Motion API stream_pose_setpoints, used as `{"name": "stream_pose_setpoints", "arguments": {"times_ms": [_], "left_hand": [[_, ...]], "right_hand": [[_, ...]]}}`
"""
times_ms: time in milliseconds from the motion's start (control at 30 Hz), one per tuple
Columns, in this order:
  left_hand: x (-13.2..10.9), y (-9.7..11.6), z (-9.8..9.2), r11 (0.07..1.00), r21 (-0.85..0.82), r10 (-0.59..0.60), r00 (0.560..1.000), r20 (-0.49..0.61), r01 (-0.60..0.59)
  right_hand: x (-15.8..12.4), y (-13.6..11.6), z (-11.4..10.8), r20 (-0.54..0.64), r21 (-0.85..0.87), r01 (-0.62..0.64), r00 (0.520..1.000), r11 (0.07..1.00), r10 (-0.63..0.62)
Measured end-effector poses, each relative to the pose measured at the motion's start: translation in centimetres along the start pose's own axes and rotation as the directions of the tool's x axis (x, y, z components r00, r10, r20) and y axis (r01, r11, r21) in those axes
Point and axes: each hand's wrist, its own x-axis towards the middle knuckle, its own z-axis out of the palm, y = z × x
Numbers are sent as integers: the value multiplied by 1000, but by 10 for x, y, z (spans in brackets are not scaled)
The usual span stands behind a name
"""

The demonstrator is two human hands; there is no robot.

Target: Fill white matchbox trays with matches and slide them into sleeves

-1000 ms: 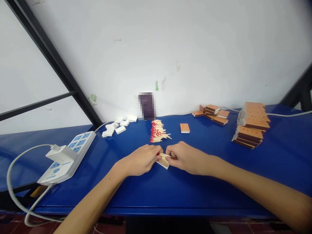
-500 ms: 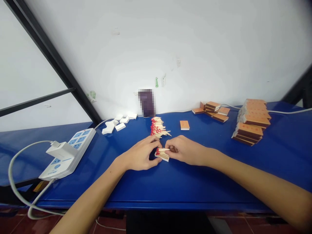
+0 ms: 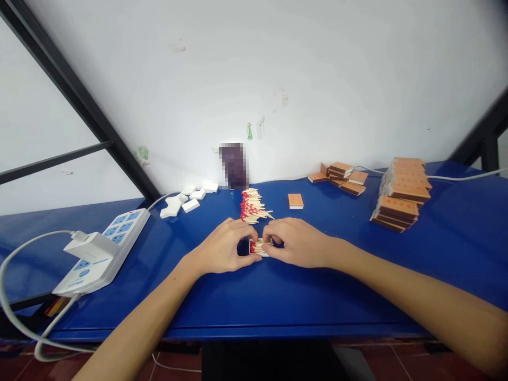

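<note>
A small white tray of red-tipped matches [image 3: 259,246] rests on the blue table [image 3: 278,296] between my two hands. My left hand [image 3: 222,247] curls round its left end, thumb and forefinger pinching it. My right hand [image 3: 296,242] grips the right end with closed fingers. Just beyond them lies a loose pile of matches [image 3: 251,205], red heads to the left.
A single orange matchbox [image 3: 296,200] lies behind my right hand. Stacks of orange matchboxes [image 3: 400,193] and a smaller heap [image 3: 341,177] sit at the right. Several white inner trays [image 3: 186,197] and a white power strip [image 3: 102,250] with cable are at the left.
Both hands have closed in round the tray of matches, and it has turned so the red heads now show between my fingers. The view has shifted slightly.
</note>
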Motion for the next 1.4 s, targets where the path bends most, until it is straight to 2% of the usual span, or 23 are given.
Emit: {"name": "stream_pose_setpoints", "arguments": {"times_ms": [167,300,500,767,1200,1400], "left_hand": [[0,-1,0,1000,-11,3,1000,-24,-4],[-1,-1,0,999,-38,11,1000,-27,-12],[0,-2,1,998,-32,60,998,-16,-61],[0,-3,1,997,-30,66,998,-20,-66],[0,-4,2,999,6,39,998,-51,-39],[1,-6,6,999,-20,46,998,-52,-47]], "right_hand": [[1,3,4,-7,-41,76,997,996,-76],[3,9,7,-9,-3,102,995,995,-102],[5,13,10,-34,58,79,996,995,-77],[1,11,4,37,120,91,995,989,-96],[0,11,5,44,-3,77,996,997,-77],[3,11,7,8,33,75,997,997,-75]]}}
